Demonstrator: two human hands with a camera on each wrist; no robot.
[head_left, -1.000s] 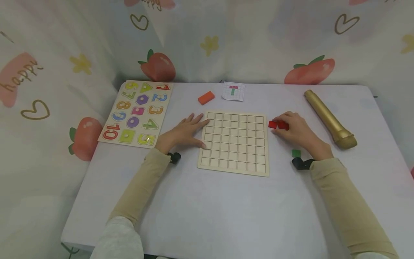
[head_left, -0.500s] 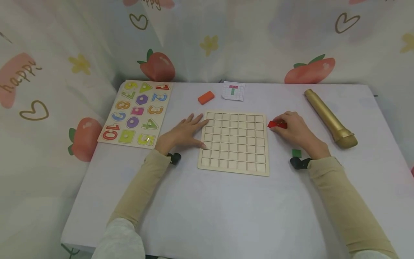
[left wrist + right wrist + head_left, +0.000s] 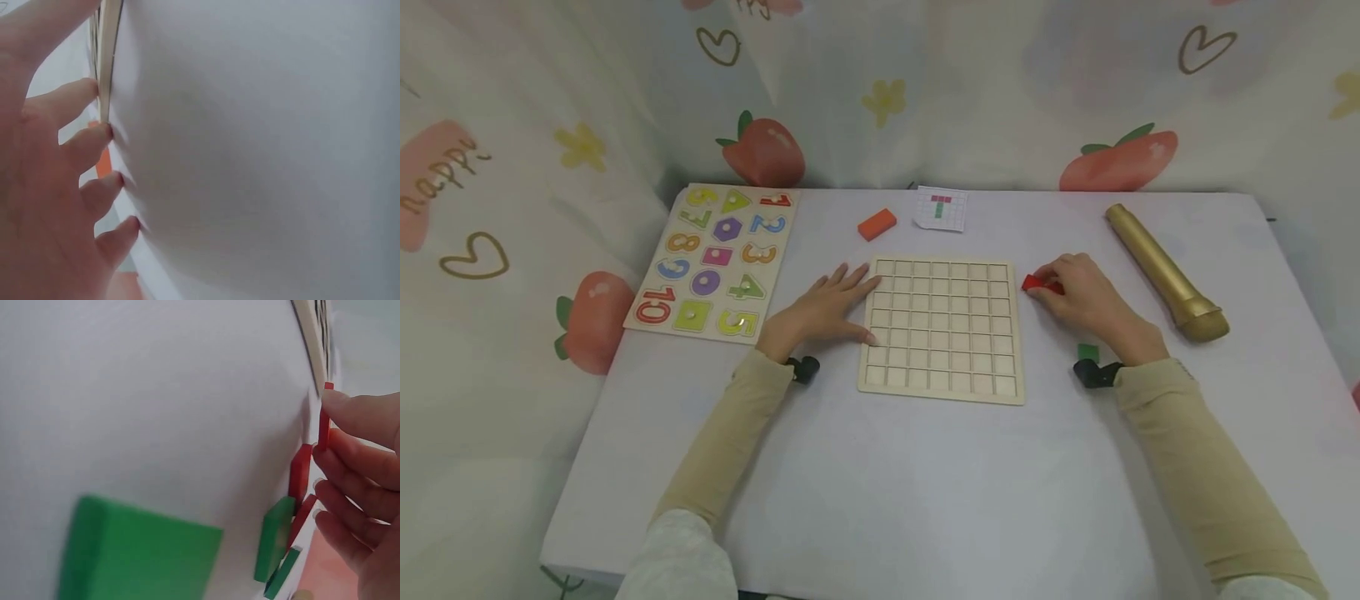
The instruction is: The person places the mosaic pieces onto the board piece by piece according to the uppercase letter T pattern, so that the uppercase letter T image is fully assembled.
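My right hand (image 3: 1078,287) pinches a small red square tile (image 3: 324,422) between thumb and fingertip, just right of the wooden grid board (image 3: 1017,367). In the right wrist view the tile is held edge-on above the table. Below those fingers lie two more red tiles, one nearer (image 3: 300,472), and two green tiles, the larger-looking green one (image 3: 275,537) in front. A separate green tile (image 3: 144,556) lies close to the wrist camera. My left hand (image 3: 823,308) spreads its fingers at the board's left edge, with thumb and index fingertip on the frame.
A number-and-shape puzzle board (image 3: 711,258) lies at the left. Behind the grid board are an orange block (image 3: 877,224) and a paper card (image 3: 942,209) printed with a T of coloured squares. A gold microphone-shaped object (image 3: 1165,271) lies at the right.
My right thumb and fingers have closed on the red tile and tilted it up from lying flat beside the board. The left hand has stayed in place.
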